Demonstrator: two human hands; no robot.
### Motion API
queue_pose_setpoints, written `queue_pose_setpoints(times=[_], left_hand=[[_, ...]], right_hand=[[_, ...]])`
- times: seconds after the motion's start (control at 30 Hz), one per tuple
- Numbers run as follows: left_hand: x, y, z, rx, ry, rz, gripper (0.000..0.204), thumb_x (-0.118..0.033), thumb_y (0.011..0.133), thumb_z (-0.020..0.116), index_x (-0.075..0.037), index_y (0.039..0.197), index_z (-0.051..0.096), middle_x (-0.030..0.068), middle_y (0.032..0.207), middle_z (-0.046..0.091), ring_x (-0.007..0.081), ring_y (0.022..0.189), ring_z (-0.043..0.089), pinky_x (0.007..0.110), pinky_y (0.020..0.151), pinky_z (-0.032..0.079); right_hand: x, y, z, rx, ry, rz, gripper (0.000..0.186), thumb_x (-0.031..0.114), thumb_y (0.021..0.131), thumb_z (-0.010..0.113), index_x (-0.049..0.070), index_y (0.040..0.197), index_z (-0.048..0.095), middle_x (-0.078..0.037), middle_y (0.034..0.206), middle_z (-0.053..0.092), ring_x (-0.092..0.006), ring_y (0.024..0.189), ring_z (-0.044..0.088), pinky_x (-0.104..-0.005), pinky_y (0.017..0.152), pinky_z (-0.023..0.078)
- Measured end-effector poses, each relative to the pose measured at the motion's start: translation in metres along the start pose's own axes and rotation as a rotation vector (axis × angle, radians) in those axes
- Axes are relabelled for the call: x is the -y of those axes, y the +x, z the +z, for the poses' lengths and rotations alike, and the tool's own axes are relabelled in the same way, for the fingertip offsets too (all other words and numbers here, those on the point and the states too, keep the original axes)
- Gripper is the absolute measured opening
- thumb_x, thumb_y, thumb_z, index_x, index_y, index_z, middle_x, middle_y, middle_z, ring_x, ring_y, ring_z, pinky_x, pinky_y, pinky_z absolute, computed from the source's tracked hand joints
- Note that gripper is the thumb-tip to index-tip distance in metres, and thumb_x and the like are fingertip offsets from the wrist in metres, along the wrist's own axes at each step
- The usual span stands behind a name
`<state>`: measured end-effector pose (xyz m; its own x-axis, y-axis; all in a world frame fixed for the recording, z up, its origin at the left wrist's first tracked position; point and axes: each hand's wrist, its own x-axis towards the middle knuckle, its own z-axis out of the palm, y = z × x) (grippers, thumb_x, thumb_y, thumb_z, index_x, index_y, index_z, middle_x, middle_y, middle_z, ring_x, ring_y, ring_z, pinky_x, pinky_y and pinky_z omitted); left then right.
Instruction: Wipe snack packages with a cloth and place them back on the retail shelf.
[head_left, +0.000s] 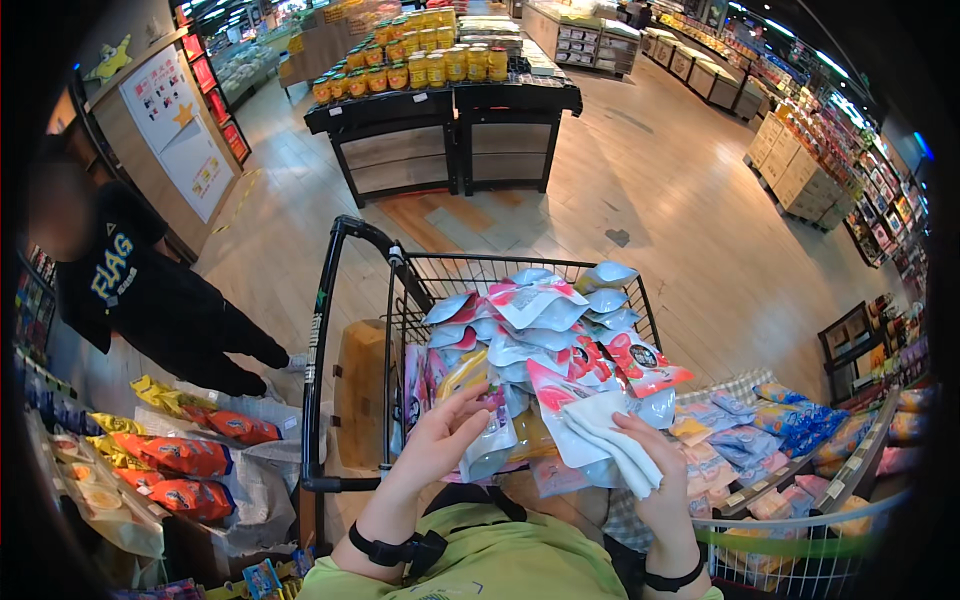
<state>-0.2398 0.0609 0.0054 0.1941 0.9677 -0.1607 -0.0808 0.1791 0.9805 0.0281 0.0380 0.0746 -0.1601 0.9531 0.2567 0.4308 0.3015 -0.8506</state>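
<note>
A black wire shopping cart [338, 238] stands before me, piled with glossy pouches [535, 305] in white, silver, pink, red and yellow. My left hand [452, 430] is open, fingers apart, over a clear-and-yellow pouch at the pile's front left; whether it touches that pouch I cannot tell. My right hand [655, 468] holds a folded white cloth [605, 430] against the face of a white and pink pouch [555, 392] at the pile's front right.
Bags of orange and yellow snacks [175, 460] lie at lower left, blue and pink packages [790, 420] at lower right. A person in dark clothes [160, 290] stands left of the cart. A display stand [390, 160] with yellow jars is ahead, stacked cartons [790, 170] at right.
</note>
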Motion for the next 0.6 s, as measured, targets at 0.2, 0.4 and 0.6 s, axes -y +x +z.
queue_pose_setpoints(times=[0.2, 0.4, 0.6], left_hand=[[-0.003, 0.015, -0.005, -0.047, 0.087, 0.006, 0.041, -0.009, 0.091, 0.054, -0.001, 0.13, 0.045, 0.0106, 0.111, 0.06, 0.012, 0.101, 0.055, 0.025, 0.089, 0.042], [-0.008, 0.034, -0.003, -0.004, 0.096, 0.026, 0.041, -0.009, 0.089, 0.056, -0.001, 0.129, 0.046, 0.0101, 0.111, 0.061, 0.012, 0.101, 0.056, 0.026, 0.089, 0.043], [-0.013, 0.064, 0.006, -0.04, 0.352, 0.148, 0.04, -0.008, 0.085, 0.059, -0.003, 0.124, 0.052, 0.0098, 0.112, 0.062, 0.016, 0.103, 0.057, 0.028, 0.086, 0.045]], right_hand=[[-0.008, 0.001, 0.002, -0.008, -0.006, 0.041, 0.029, 0.001, 0.074, 0.064, 0.0, 0.103, 0.064, -0.018, 0.109, 0.062, -0.031, 0.112, 0.055, -0.0452, 0.102, 0.036], [-0.013, -0.004, -0.001, -0.085, -0.04, 0.089, 0.03, 0.003, 0.073, 0.065, -0.001, 0.102, 0.064, -0.019, 0.11, 0.062, -0.0321, 0.112, 0.055, -0.0457, 0.102, 0.036], [-0.023, -0.01, -0.012, -0.277, -0.03, 0.149, 0.027, 0.005, 0.079, 0.061, -0.004, 0.104, 0.062, -0.019, 0.111, 0.062, -0.0286, 0.105, 0.059, -0.0381, 0.096, 0.041]])
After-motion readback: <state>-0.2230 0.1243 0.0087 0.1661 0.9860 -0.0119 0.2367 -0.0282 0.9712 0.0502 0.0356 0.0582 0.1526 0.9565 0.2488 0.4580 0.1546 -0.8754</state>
